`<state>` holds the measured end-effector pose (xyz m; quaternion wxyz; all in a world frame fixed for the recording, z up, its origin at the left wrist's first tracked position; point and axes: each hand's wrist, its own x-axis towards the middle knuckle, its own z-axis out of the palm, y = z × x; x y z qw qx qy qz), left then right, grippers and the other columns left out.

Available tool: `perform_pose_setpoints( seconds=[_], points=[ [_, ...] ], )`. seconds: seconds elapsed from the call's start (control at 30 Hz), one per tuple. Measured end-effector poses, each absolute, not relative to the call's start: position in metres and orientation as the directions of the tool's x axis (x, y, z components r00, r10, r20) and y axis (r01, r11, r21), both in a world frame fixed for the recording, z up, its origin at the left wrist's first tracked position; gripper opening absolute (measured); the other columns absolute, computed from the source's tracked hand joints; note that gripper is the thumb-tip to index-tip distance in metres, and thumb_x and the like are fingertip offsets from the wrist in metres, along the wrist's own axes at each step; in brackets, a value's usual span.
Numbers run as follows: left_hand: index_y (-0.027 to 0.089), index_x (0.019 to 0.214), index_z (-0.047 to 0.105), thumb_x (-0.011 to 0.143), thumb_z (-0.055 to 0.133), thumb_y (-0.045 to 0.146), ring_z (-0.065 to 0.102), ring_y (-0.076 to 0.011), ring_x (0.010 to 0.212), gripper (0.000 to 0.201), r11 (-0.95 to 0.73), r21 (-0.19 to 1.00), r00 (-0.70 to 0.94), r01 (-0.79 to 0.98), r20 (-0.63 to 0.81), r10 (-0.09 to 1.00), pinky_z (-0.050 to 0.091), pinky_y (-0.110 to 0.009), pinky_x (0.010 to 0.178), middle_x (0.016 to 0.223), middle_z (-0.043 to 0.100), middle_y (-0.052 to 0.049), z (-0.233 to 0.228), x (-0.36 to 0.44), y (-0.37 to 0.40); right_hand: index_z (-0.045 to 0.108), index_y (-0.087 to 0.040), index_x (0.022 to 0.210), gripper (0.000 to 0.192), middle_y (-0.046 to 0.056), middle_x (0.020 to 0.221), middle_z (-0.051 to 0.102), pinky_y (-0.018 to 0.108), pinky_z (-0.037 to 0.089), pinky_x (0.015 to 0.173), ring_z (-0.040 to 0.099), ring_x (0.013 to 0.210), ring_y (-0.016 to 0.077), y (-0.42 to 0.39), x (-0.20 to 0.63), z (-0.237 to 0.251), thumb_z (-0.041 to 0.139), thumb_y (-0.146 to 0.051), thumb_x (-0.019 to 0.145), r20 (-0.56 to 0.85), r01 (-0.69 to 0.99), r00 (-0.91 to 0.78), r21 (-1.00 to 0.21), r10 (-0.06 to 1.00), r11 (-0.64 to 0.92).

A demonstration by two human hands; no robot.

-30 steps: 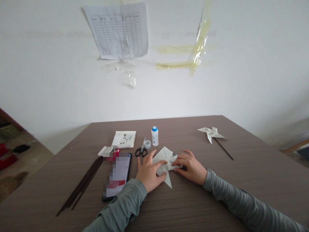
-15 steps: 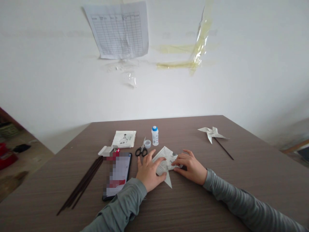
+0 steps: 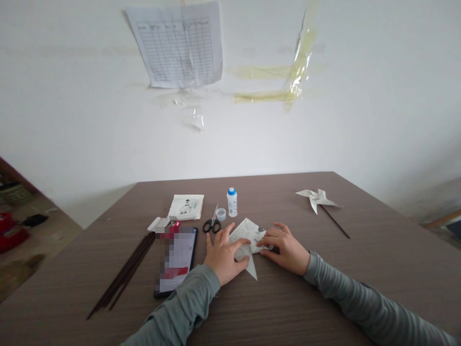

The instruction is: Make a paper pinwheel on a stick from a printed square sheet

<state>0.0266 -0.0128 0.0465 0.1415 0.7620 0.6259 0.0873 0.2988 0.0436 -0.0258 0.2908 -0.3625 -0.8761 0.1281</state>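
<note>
A folded piece of printed paper (image 3: 248, 238) lies flat on the table (image 3: 288, 307), pinned between both hands. The left hand (image 3: 224, 257) rests spread on its left part, fingers (image 3: 236, 246) pressing down rather than closed around it. The right hand (image 3: 286, 249) presses its right edge with bent fingers (image 3: 265, 236), gripping nothing. Just beyond the left fingers lie black scissors (image 3: 211, 224), a small cap (image 3: 221, 214) and a white bottle (image 3: 232, 202). Left of them are a phone (image 3: 176, 259) and dark sticks (image 3: 124, 275). Well off beyond the right fingers lies a paper pinwheel (image 3: 317, 198).
</note>
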Motion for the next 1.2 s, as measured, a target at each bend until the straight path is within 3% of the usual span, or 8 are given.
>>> perform_pose_setpoints(
  seconds=[0.27,0.47,1.0,1.2],
  points=[
    [0.046,0.163,0.094,0.103,0.104,0.03,0.053,-0.0562,0.19,0.063,-0.191,0.331,0.211,0.924,-0.024,0.977,0.029,-0.102,0.152,0.205,0.06,-0.012,0.0437,0.0257,-0.0114,0.1,-0.044,0.121,0.013,0.006,0.108,0.097,0.074,0.068,0.137,0.098,0.107,0.0384,0.0452,0.3002,-0.0296,0.089,-0.039,0.116,0.436,0.555,-0.585,-0.4,0.684,0.729],
    [0.05,0.155,0.098,0.108,0.1,0.031,0.053,-0.0556,0.19,0.051,-0.198,0.316,0.228,0.928,-0.063,0.972,0.024,-0.101,0.154,0.209,0.055,-0.008,0.0469,0.0272,-0.0123,0.1,-0.045,0.122,0.015,0.006,0.107,0.097,0.072,0.071,0.133,0.098,0.106,0.0389,0.0449,0.3001,-0.0287,0.089,-0.036,0.115,0.465,0.544,-0.583,-0.386,0.666,0.745],
    [0.056,0.157,0.097,0.107,0.096,0.037,0.052,-0.0591,0.189,0.054,-0.202,0.311,0.234,0.929,-0.068,0.97,0.024,-0.101,0.153,0.208,0.057,-0.006,0.0419,0.0239,-0.0107,0.1,-0.044,0.124,0.02,0.007,0.109,0.098,0.074,0.07,0.134,0.098,0.106,0.0392,0.0451,0.3002,-0.0324,0.09,-0.03,0.114,0.477,0.544,-0.591,-0.36,0.65,0.758],
    [0.05,0.169,0.09,0.105,0.099,0.032,0.051,-0.0545,0.192,0.068,-0.175,0.31,0.203,0.934,-0.061,0.977,0.026,-0.098,0.155,0.208,0.057,-0.01,0.045,0.0265,-0.0121,0.1,-0.045,0.122,0.017,0.006,0.107,0.098,0.071,0.072,0.131,0.098,0.104,0.0382,0.044,0.2999,-0.03,0.092,-0.032,0.114,0.484,0.558,-0.587,-0.34,0.649,0.757]
  ],
)
